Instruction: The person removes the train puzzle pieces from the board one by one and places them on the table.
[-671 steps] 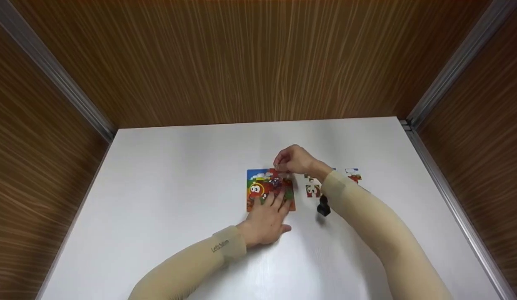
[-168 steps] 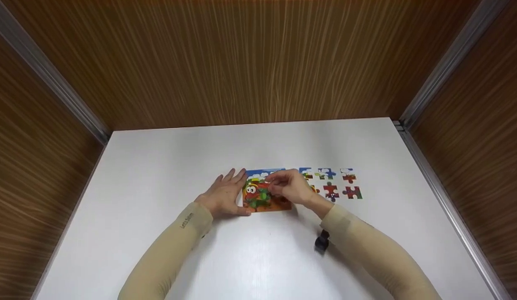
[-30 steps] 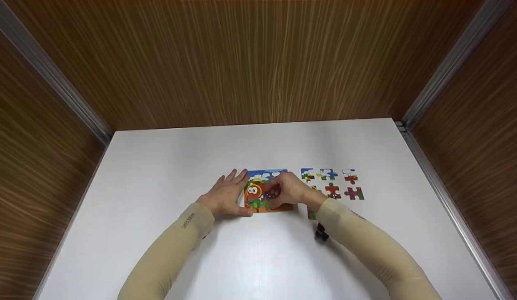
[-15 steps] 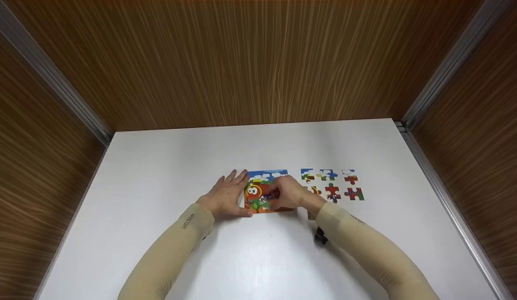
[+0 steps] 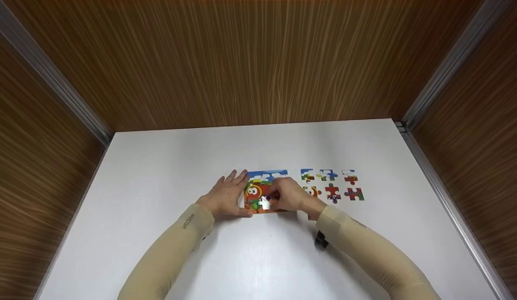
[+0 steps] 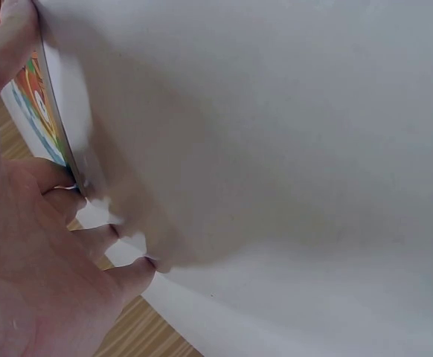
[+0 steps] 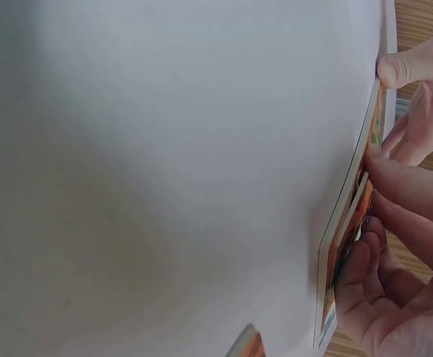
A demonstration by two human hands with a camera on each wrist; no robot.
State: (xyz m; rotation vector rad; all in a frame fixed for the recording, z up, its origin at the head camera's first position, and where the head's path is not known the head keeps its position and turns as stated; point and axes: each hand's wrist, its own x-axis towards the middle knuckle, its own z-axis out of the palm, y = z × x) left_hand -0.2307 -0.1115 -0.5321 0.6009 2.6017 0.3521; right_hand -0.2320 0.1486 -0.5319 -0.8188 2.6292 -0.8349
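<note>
A square picture puzzle (image 5: 264,172) with a red, wide-eyed cartoon figure lies flat on the white table. My left hand (image 5: 226,195) is spread along its left edge, with thumb and fingertips touching the rim at its corners. My right hand (image 5: 289,193) works over the lower right part of the picture. Between its thumb and fingers it pinches a puzzle piece (image 7: 359,208), tilted up from the board in the right wrist view. A pale, piece-shaped patch (image 5: 265,203) shows beside the right fingers. The right hand hides much of the puzzle's right side.
Loose pieces lie in rows right of the puzzle, among them a red piece (image 5: 332,192) and a red-and-green piece (image 5: 355,194). A piece by the right sleeve (image 5: 311,217) is partly covered. Wood-grain panels enclose the table (image 5: 179,158).
Earlier the left hand lay on the puzzle; it now braces the left edge. Over the last second the right hand has lifted a piece, and the pale patch has appeared.
</note>
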